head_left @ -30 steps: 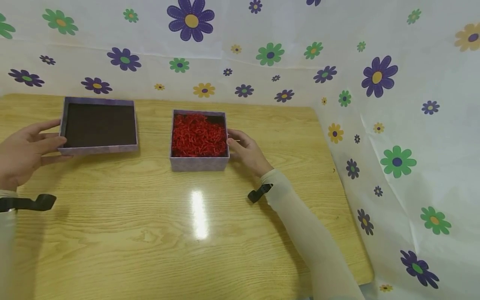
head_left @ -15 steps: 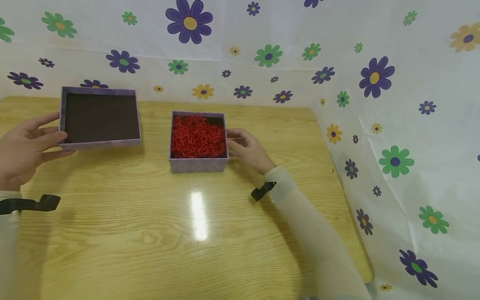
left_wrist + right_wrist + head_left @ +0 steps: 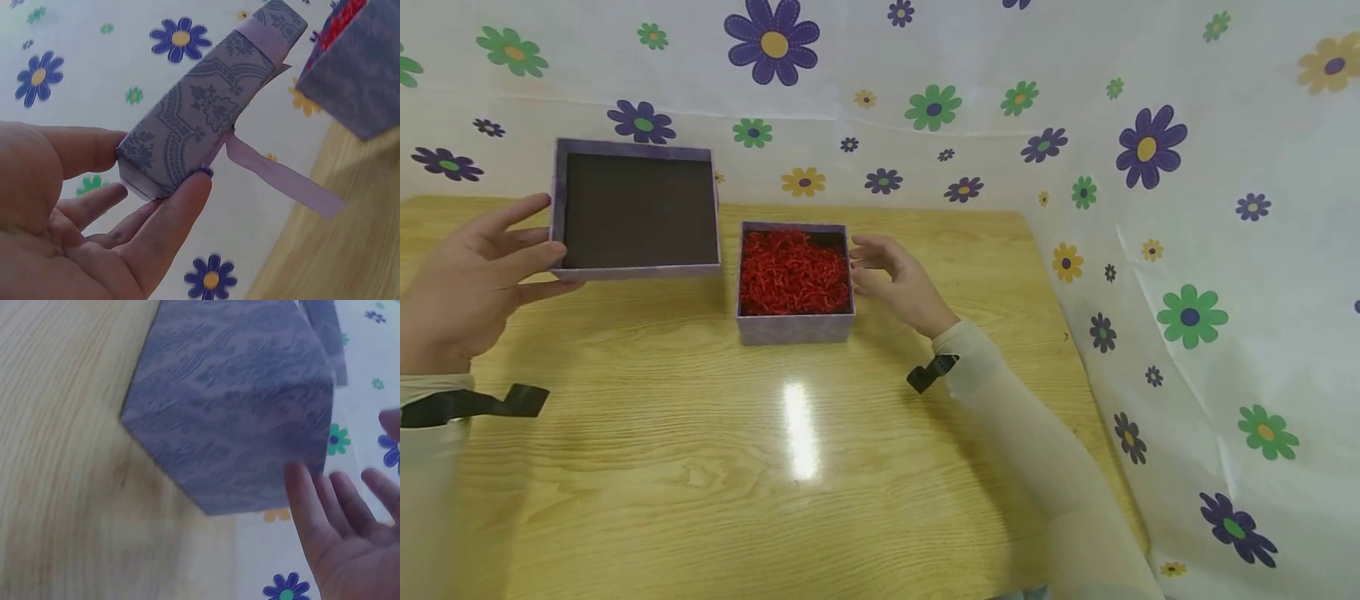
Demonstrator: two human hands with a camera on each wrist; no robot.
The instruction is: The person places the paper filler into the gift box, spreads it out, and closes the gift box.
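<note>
My left hand (image 3: pixel 486 279) grips a purple box lid (image 3: pixel 640 212) by its left edge, raised above the table with its dark inside towards the head view. In the left wrist view, a pale lilac ribbon (image 3: pixel 284 178) hangs from the patterned lid, pinched between thumb and fingers. Right of the lid stands the purple patterned box (image 3: pixel 796 330), upright on the table and filled with red shredded paper (image 3: pixel 793 275). Beside its right wall is my right hand (image 3: pixel 910 292), fingers extended; whether the fingertips touch the wall I cannot tell.
The box stands towards the back of the wood-grain table (image 3: pixel 700 467). A white cloth (image 3: pixel 985 50) with printed flowers hangs behind the table and along its right side.
My left hand has lifted the lid up and to the right, towards the box. My right hand has eased slightly away from the box's right wall; the box stays put.
</note>
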